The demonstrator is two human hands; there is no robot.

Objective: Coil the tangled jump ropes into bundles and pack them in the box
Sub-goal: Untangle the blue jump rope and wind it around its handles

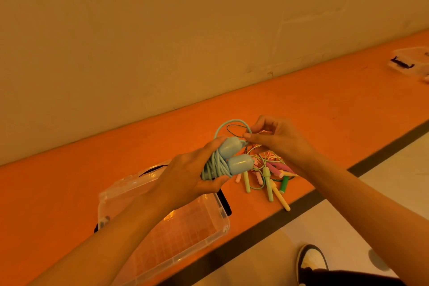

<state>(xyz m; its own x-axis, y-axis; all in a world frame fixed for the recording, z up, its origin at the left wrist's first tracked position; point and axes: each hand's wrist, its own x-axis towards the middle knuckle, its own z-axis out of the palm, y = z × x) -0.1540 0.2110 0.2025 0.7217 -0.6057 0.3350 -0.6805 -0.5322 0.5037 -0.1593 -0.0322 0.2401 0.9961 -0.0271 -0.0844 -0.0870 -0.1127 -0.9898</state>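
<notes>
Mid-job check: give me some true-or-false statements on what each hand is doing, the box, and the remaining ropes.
1. The left hand grips the coiled blue rope. True.
2. The clear box already has a bundle in it. False: no rope shows inside it.
3. The right hand pinches a thin dark cord just above the blue handles. True.
4. The other ropes lie on the white floor. False: they lie in a tangled pile on the orange surface, right of the box.
</notes>
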